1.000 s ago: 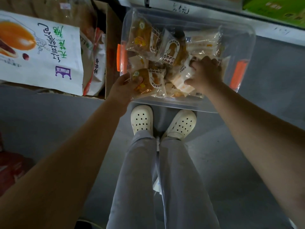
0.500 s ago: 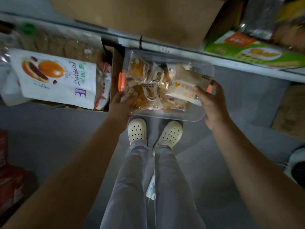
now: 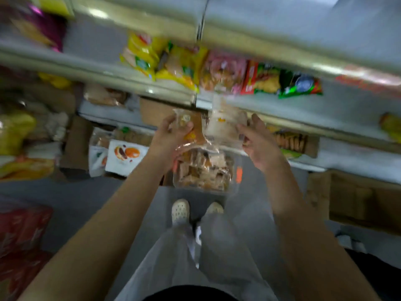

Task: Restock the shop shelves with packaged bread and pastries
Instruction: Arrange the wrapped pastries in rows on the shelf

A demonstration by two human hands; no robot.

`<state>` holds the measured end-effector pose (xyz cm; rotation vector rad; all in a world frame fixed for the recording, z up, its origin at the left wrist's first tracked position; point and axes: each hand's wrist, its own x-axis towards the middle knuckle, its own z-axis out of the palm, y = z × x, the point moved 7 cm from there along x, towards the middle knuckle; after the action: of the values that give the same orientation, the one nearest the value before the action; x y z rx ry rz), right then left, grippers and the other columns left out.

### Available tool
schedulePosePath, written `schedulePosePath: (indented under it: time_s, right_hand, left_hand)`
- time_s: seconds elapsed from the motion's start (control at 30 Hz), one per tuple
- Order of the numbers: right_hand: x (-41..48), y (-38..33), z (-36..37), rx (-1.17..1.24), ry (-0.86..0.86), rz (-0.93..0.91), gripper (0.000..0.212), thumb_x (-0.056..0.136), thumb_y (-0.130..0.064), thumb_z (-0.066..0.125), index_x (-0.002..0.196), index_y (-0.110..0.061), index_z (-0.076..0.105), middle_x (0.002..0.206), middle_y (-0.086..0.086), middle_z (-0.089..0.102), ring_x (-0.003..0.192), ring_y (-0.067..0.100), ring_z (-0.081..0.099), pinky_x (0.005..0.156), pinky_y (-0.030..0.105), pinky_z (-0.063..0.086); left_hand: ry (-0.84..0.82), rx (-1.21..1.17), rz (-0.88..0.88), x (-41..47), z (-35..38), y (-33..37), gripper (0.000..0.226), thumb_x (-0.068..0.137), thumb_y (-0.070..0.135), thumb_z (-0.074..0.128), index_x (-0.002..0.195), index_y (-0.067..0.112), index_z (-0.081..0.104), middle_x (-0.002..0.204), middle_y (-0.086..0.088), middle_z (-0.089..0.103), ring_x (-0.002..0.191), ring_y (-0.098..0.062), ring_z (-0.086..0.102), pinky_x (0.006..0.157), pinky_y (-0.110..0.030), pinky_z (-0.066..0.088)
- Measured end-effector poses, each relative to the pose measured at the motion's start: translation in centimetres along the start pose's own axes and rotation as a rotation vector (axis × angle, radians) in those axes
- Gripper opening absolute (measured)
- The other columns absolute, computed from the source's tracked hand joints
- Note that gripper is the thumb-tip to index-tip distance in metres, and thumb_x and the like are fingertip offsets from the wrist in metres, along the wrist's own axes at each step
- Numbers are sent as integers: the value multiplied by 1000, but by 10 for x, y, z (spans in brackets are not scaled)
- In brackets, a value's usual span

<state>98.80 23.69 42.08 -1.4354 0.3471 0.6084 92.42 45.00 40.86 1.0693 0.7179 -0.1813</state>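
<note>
Pretty blurry shot, so take the fine detail with a grain of salt. At the bottom middle of the frame are grey trousers (image 3: pixel 173 257) and a pair of white clogs (image 3: pixel 180 211) on a grey floor (image 3: pixel 86 198). Just above the clogs is a clear tub (image 3: pixel 236 185) with orange clips, piled with wrapped pastries. Red packs (image 3: pixel 19 235) sit at lower left and cardboard boxes (image 3: pixel 358 203) at right.

Both arms reach up the middle. The left hand (image 3: pixel 171 135) is wrapped around an orange packet (image 3: pixel 193 131), thumb across the front. The right hand (image 3: pixel 258 140) grips the right edge of a pale packet (image 3: pixel 223 124). The two packets are just beside each other, up in the air above the tub and in front of a shelf edge (image 3: pixel 282 124).

Further up, at centre, the next shelf (image 3: pixel 130 77) has yellow bags (image 3: pixel 156 59), a pink bag (image 3: pixel 223 70) and a red and green one (image 3: pixel 282 81). A white bag with a fruit picture (image 3: pixel 125 155) is at middle left.
</note>
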Motion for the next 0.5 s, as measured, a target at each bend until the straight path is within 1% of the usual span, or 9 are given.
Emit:
schedulePosePath:
  time_s: [0.03, 0.1, 0.17, 0.23, 0.27, 0.33, 0.37, 0.43, 0.5]
  right_hand:
    - [-10, -16, 4, -18, 4, -23, 60, 95, -16, 64, 145, -33, 36, 117, -1, 70, 106, 17, 66, 94, 41, 49]
    - [-28, -40, 12, -65, 26, -83, 48, 93, -28, 67, 131, -47, 44, 104, -3, 75, 101, 19, 69, 87, 43, 51]
    - [-41, -65, 23, -97, 39, -144, 24, 94, -39, 65, 114, -48, 55, 99, 4, 75, 99, 26, 68, 91, 53, 52]
    - [-47, -87, 32, -86, 42, -182, 15, 99, -38, 56, 113, -41, 59, 115, 14, 69, 105, 32, 66, 98, 56, 47]
    - [-50, -97, 37, -82, 28, -198, 18, 101, -39, 51, 118, -37, 58, 121, 12, 66, 108, 28, 64, 98, 51, 48]
    - [-56, -117, 48, -67, -41, -216, 41, 98, -53, 48, 131, -30, 54, 124, -1, 65, 114, 19, 62, 101, 44, 48]
    - [-60, -128, 52, -91, -70, -230, 56, 90, -63, 52, 135, -29, 52, 122, -6, 66, 113, 16, 62, 98, 41, 49]
    - [-71, -148, 56, -180, -116, -256, 91, 66, -80, 64, 139, -27, 50, 119, -12, 64, 108, 10, 60, 94, 37, 47]
    - [-80, -163, 58, -253, -174, -265, 110, 51, -84, 70, 142, -28, 47, 134, -13, 56, 113, 9, 54, 103, 40, 42]
  left_hand:
    - [-17, 15, 42, -11, 5, 18, 37, 81, 15, 78, 109, 26, 56, 118, -15, 66, 93, -30, 70, 81, -50, 58]
    - [-13, 65, 114, -35, 15, 49, 42, 82, 16, 78, 116, 20, 55, 119, -14, 64, 95, -27, 68, 73, -37, 60]
    - [10, 89, 187, -54, 23, 75, 64, 69, 28, 86, 124, 19, 54, 119, -12, 62, 99, -26, 67, 78, -39, 60]
    - [29, 87, 253, -69, 32, 96, 60, 73, 24, 85, 124, 22, 53, 117, -12, 61, 95, -27, 67, 78, -41, 58]
    - [32, 78, 275, -74, 35, 104, 54, 80, 18, 80, 126, 21, 52, 116, -13, 61, 92, -26, 67, 74, -39, 58]
    - [27, 29, 302, -84, 44, 117, 48, 86, 9, 72, 129, 16, 50, 112, -13, 62, 85, -23, 68, 59, -33, 60]
    - [21, -1, 319, -90, 48, 125, 46, 87, 5, 70, 127, 15, 48, 108, -12, 62, 81, -21, 68, 54, -29, 58]
    - [5, -35, 351, -102, 58, 139, 45, 88, 2, 68, 125, 16, 47, 107, -12, 63, 78, -21, 68, 52, -26, 56]
    - [2, -40, 385, -112, 68, 153, 44, 87, 2, 69, 125, 13, 49, 113, -18, 62, 83, -25, 67, 54, -28, 57]
